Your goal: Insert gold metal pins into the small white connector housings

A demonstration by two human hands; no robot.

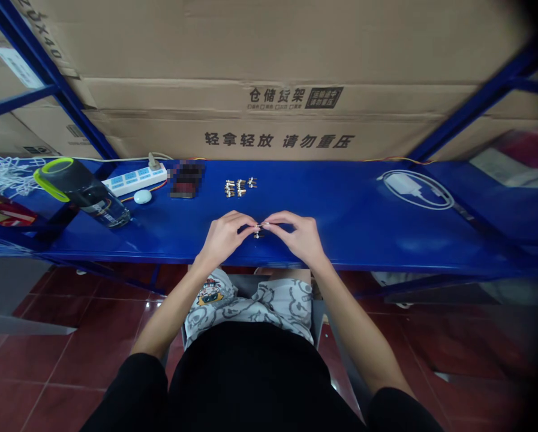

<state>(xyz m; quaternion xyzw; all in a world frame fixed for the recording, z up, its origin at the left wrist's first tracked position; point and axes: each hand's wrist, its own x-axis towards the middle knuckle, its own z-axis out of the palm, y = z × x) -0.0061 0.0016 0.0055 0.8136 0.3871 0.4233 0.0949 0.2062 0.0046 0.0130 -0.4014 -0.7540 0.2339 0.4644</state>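
Over the near part of the blue tabletop point(349, 234), my left hand point(228, 234) and my right hand point(298, 234) meet fingertip to fingertip. Both are closed in a pinch on one thin, small brass-coloured and white piece point(259, 225), whose exact kind is too small to tell. Just below the fingertips, a similar small piece point(258, 236) shows against the blue surface. Farther back, several small white-and-brass pieces point(230, 188) lie in short columns, with a shorter group point(252, 182) at their right end.
A dark water bottle point(95, 195) with a lime loop stands at left. Near it are a white power strip point(136, 179), a pale rounded object point(143, 197) and a pixelated dark object point(186, 180). A white charger with coiled cable point(406, 184) lies right. Cardboard point(269, 48) backs the table.
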